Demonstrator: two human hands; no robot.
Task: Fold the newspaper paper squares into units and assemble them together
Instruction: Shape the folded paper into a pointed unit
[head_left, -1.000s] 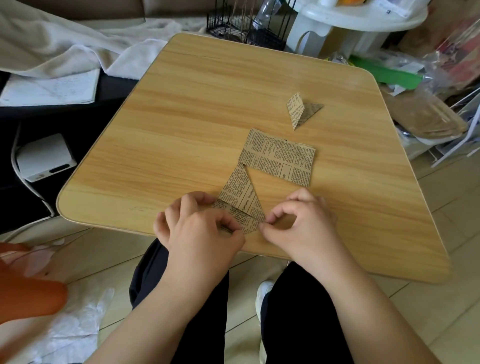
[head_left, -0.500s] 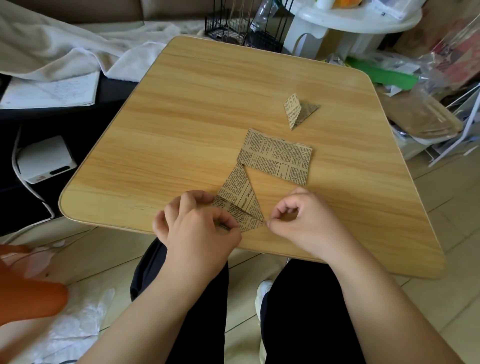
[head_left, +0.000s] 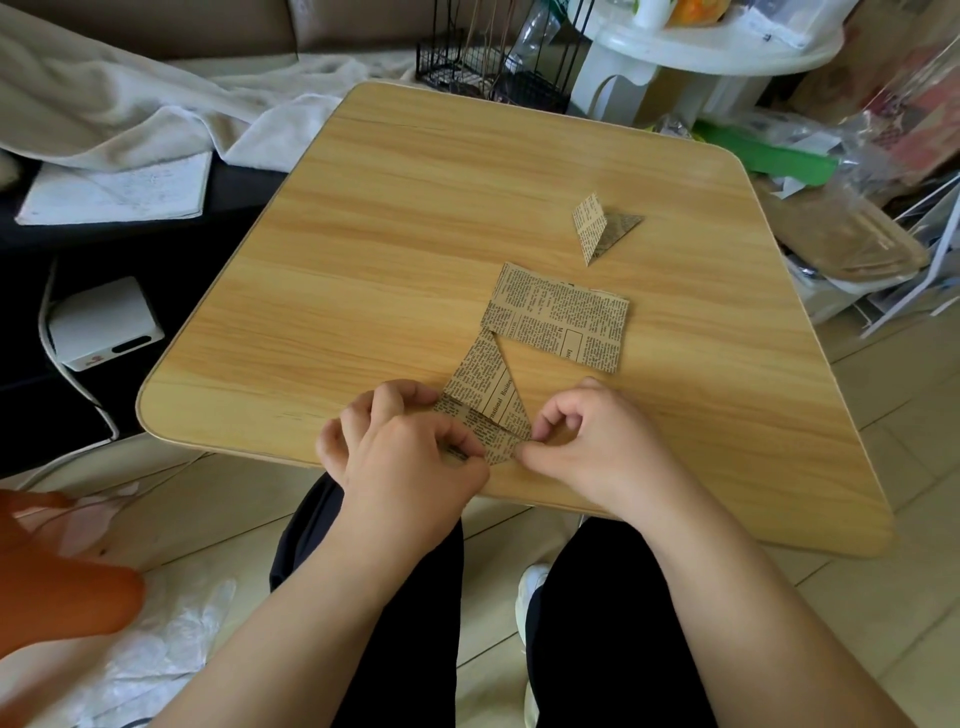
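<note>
Grip, left hand (head_left: 410, 457): fingers curled over the near left corner of the folded newspaper triangle (head_left: 488, 395), thumb and forefinger pinching its lower edge.
Grip, right hand (head_left: 597, 441): thumb and forefinger pinch the triangle's near right corner; the other fingers are curled above it.
Triangle: lies flat on the wooden table (head_left: 415, 234) between the two hands, its point running away from them; its tip touches the flat newspaper square (head_left: 558, 322).
Writing: dense small newsprint; on the triangle part of a heading reads "…national Busines…"; the rest is too small to read.
Flat square: just beyond the grip, slightly to the right.
Finished folded unit (head_left: 602, 226): farther off still, beyond the flat square and apart from it, one flap standing up.
Table edge: both hands work close to the near rim.
</note>
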